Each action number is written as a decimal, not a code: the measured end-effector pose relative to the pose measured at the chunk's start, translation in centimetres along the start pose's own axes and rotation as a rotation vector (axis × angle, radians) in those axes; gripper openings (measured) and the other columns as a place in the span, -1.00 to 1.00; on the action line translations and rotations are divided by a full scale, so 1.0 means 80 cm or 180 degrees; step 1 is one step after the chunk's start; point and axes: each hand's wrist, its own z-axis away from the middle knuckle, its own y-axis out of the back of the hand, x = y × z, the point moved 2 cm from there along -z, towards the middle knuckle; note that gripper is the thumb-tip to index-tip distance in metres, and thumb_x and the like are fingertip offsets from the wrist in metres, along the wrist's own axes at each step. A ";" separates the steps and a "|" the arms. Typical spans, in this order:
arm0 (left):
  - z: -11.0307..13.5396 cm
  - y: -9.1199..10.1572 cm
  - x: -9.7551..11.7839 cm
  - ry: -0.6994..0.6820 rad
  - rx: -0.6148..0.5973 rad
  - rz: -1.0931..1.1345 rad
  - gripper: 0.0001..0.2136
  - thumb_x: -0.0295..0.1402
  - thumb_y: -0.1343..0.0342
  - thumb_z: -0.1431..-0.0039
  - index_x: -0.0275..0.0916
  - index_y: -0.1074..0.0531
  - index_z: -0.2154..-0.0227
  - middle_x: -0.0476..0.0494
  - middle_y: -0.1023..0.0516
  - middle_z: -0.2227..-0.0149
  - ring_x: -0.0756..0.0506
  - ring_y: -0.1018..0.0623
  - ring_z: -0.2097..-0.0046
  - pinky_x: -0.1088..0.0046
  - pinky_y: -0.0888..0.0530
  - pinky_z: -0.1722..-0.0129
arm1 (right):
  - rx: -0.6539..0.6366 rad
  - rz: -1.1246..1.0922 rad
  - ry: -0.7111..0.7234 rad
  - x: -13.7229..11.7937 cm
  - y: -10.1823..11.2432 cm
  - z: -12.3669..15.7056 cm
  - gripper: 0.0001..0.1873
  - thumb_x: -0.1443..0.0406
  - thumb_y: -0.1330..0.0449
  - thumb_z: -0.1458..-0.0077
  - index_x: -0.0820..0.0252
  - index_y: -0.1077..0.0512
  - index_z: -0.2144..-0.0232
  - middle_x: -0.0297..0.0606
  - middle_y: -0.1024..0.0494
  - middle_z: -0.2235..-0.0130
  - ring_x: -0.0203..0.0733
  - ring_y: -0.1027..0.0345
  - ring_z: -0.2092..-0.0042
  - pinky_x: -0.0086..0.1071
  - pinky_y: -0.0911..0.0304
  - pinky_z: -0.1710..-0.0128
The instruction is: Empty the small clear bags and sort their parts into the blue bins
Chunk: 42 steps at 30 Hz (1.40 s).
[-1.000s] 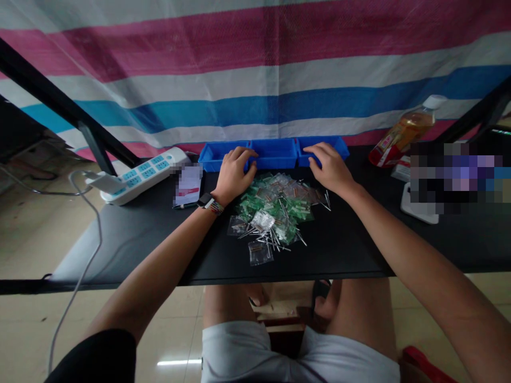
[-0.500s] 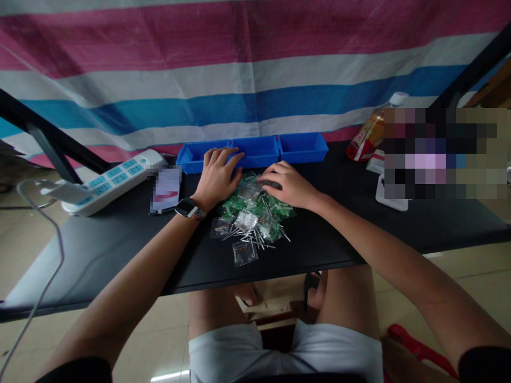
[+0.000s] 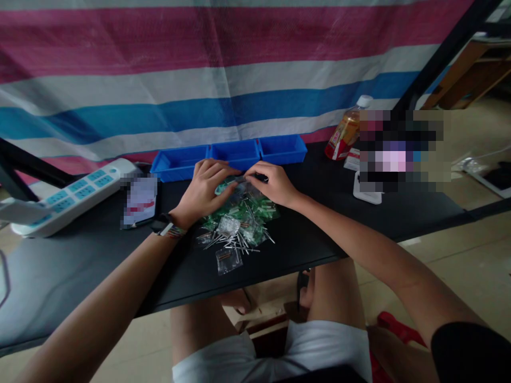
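A pile of small clear and green plastic bags (image 3: 229,226) lies on the black table, with thin metal pins (image 3: 241,243) spread along its near side. My left hand (image 3: 205,186) reaches over the pile's far left, fingers stretched and thumb apart, its fingertips close to a greyish clear bag. From the right, my right hand (image 3: 275,183) pinches that small plastic bag (image 3: 252,187) between thumb and fingers; its contents are not clear. One bag with copper-coloured pins (image 3: 229,260) lies apart at the near side.
Three joined blue bins (image 3: 235,154) stand behind the pile. To the left are a phone (image 3: 140,202) and a white power strip (image 3: 75,194). A drink bottle (image 3: 346,130) and a white device (image 3: 367,189) are to the right. A striped sheet (image 3: 223,85) hangs behind.
The view has shifted and turned right. My left hand has come away from the left bin toward the pile, and the two hands' fingertips are now closer together over its far edge.
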 end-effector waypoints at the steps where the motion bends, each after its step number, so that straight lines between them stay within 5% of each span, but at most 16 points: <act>1: -0.001 0.000 0.004 -0.0003 -0.0009 0.0064 -0.69 -0.11 -0.09 -0.41 -0.05 -0.58 -0.07 -0.22 -0.68 -0.03 -0.36 -0.54 -0.20 -0.13 -0.35 -0.31 | 0.0044 -0.0084 -0.0026 -0.003 -0.001 0.000 -0.84 0.22 -0.23 -0.40 0.10 -0.56 0.25 -0.24 -0.67 0.16 -0.07 -0.52 0.07 -0.15 -0.37 -0.07; 6: 0.001 0.001 0.010 0.0274 0.0371 0.0425 -0.77 -0.10 -0.17 -0.38 -0.10 -0.61 0.11 -0.18 -0.73 0.11 -0.27 -0.65 0.00 0.07 -0.51 -0.15 | 0.0177 -0.0703 -0.0211 -0.013 -0.004 0.000 -0.75 0.08 -0.24 -0.39 0.12 -0.54 0.19 -0.24 -0.67 0.17 -0.10 -0.54 0.08 -0.19 -0.40 -0.03; 11: 0.004 -0.005 0.008 0.0747 0.0529 0.1129 -0.74 -0.05 -0.26 -0.31 -0.15 -0.57 0.28 -0.17 -0.73 0.19 -0.23 -0.68 0.12 0.20 -0.60 0.03 | 0.0104 -0.1278 -0.0577 -0.007 -0.009 -0.002 -0.67 0.05 -0.43 -0.17 0.10 -0.51 0.16 -0.24 -0.67 0.17 -0.10 -0.56 0.09 -0.19 -0.45 0.01; 15: 0.002 -0.005 0.014 0.0682 0.0748 0.0662 -0.73 -0.03 -0.30 -0.25 -0.11 -0.57 0.38 -0.13 -0.70 0.28 -0.25 -0.64 0.10 0.10 -0.56 -0.06 | -0.0007 -0.1552 -0.0723 0.000 -0.010 -0.003 -0.59 -0.04 -0.45 -0.13 0.11 -0.46 0.27 -0.30 -0.61 0.30 -0.15 -0.53 0.23 -0.23 -0.48 0.14; 23: 0.004 0.004 0.017 0.0648 0.0722 0.0909 -0.48 0.00 0.04 -0.51 -0.11 -0.52 0.53 -0.12 -0.59 0.50 -0.18 -0.57 0.30 0.14 -0.55 0.04 | 0.0048 -0.1352 -0.0550 -0.001 -0.006 0.001 -0.71 0.05 -0.39 -0.22 0.10 -0.51 0.23 -0.31 -0.55 0.29 -0.19 -0.48 0.32 -0.27 -0.45 0.27; 27: 0.003 0.001 0.012 0.0863 0.0687 0.1372 -0.46 0.05 0.04 -0.52 -0.10 -0.57 0.50 -0.13 -0.64 0.45 -0.18 -0.63 0.27 0.18 -0.58 0.05 | 0.0255 -0.0785 -0.0313 -0.009 -0.004 0.005 -0.82 0.18 -0.23 -0.38 0.04 -0.64 0.16 -0.27 -0.56 0.17 -0.21 -0.45 0.28 -0.24 -0.44 0.23; 32: 0.002 -0.004 0.011 0.0968 0.0678 0.1677 -0.63 0.07 -0.25 -0.34 -0.13 -0.62 0.32 -0.16 -0.72 0.28 -0.21 -0.71 0.15 0.22 -0.63 0.06 | 0.0339 -0.0478 0.0076 -0.017 -0.001 0.007 -0.72 0.35 -0.17 -0.37 0.02 -0.70 0.21 -0.23 -0.55 0.10 -0.18 -0.44 0.20 -0.23 -0.41 0.18; 36: 0.000 -0.007 0.009 0.0963 0.0831 0.1824 -0.64 0.04 -0.39 -0.22 -0.18 -0.58 0.24 -0.17 -0.71 0.24 -0.17 -0.70 0.17 0.28 -0.63 0.09 | 0.0295 -0.0347 -0.0140 -0.017 -0.001 0.006 -0.70 0.38 -0.16 -0.35 0.03 -0.70 0.14 -0.21 -0.56 -0.01 -0.17 -0.44 0.13 -0.23 -0.44 0.10; 42: -0.001 -0.010 -0.001 0.0894 0.0967 0.1888 -0.65 -0.03 -0.43 -0.17 -0.20 -0.52 0.32 -0.12 -0.64 0.30 -0.09 -0.63 0.25 0.37 -0.58 0.15 | -0.0076 -0.1309 -0.0665 -0.007 -0.013 0.006 -0.62 0.23 -0.22 -0.33 0.10 -0.51 -0.17 -0.23 -0.55 0.06 -0.23 -0.47 0.27 -0.29 -0.48 0.24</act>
